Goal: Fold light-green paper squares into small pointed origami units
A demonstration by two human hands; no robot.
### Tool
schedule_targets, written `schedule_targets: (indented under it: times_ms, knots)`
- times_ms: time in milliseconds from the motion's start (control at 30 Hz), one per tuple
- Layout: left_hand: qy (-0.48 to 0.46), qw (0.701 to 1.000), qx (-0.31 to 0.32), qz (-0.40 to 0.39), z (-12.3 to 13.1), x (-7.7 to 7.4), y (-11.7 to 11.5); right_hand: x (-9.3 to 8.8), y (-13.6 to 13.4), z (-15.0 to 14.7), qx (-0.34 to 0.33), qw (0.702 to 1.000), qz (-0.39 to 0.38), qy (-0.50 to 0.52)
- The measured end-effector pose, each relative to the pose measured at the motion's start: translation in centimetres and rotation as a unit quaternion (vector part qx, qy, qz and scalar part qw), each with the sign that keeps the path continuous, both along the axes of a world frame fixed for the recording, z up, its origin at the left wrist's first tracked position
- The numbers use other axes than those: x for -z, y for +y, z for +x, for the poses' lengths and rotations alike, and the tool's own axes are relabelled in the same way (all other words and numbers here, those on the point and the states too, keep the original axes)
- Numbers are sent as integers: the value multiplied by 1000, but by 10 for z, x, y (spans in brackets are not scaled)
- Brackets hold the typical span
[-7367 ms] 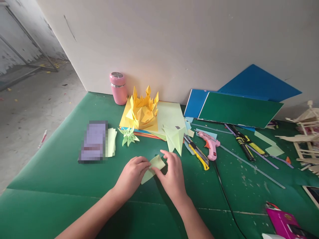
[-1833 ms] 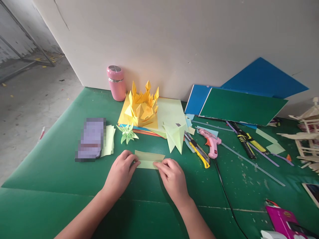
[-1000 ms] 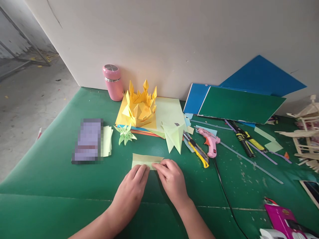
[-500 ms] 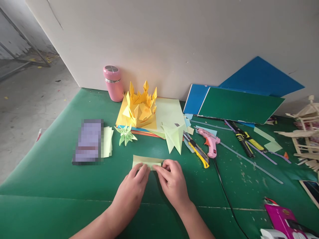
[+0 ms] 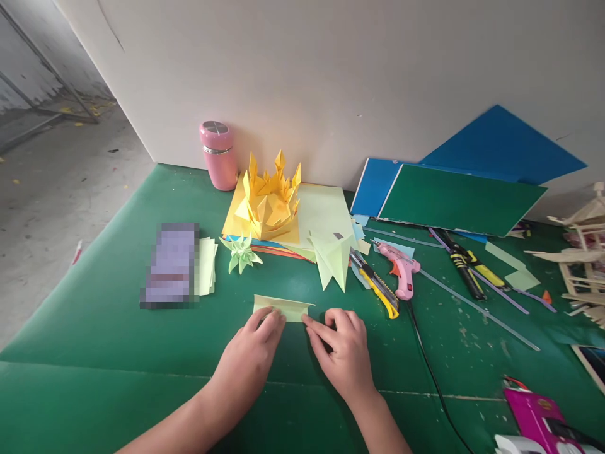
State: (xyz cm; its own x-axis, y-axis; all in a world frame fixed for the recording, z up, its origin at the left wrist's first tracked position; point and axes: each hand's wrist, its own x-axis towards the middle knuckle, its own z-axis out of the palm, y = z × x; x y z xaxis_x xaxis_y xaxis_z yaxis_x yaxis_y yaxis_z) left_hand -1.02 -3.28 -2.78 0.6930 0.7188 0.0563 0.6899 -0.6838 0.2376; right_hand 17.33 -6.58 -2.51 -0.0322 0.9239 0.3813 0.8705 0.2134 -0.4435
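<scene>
A small pale green paper (image 5: 293, 310) lies on the green table with a fold along its length, its far flap standing up a little. The bunched fingers of my left hand (image 5: 255, 347) press the near left part of it down, hiding that corner. At its near right corner, the index finger of my right hand (image 5: 345, 353) touches the edge with the thumb close beside it; the other fingers are curled. Just beyond the paper are a green folded paper flower (image 5: 241, 253) and a pale green pointed paper piece (image 5: 332, 257).
A yellow paper crown (image 5: 270, 208) stands on paper sheets, near a pink flask (image 5: 219, 157). Left is a blurred phone-shaped thing (image 5: 172, 265) beside green paper slips (image 5: 207, 268). To the right lie a yellow utility knife (image 5: 380, 290) and a pink glue gun (image 5: 401, 272) with its cord.
My right hand has slid rightward along the paper's near edge to its right corner, uncovering more of the fold. My left hand stays pressed on the left part. The view has shifted slightly.
</scene>
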Motion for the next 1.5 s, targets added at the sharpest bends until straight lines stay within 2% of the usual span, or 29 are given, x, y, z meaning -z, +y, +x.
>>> schedule_targets:
  times_ms: [267, 400, 567, 667, 833, 1067, 1200, 1333, 1500]
  knots:
    - [-23, 1000, 2, -2, -2, 2, 2, -2, -1, -3, 15, 1000, 9, 0]
    - [-59, 998, -5, 18, -13, 2, 2, -2, 0, -4, 14, 1000, 14, 0]
    - [-72, 995, -21, 68, -38, -7, 5, -1, 0, -5, 11, 1000, 16, 14]
    - [-61, 995, -15, 79, -44, -13, 6, -1, 0, -5, 11, 1000, 15, 16]
    - [-50, 991, -33, 116, -34, -15, 8, -1, 2, -3, 5, 999, 11, 40]
    - [14, 993, 10, 118, -24, -17, 13, -4, 1, 2, -5, 999, 12, 33]
    - [19, 989, 11, 149, -20, -19, 14, -5, 1, 8, 1, 996, 31, 89]
    - [11, 989, 13, 148, -15, -19, 15, -4, 10, 7, 25, 985, 42, 163]
    - [1, 992, 39, 117, -12, -14, 18, -4, 30, -7, -28, 987, 43, 151]
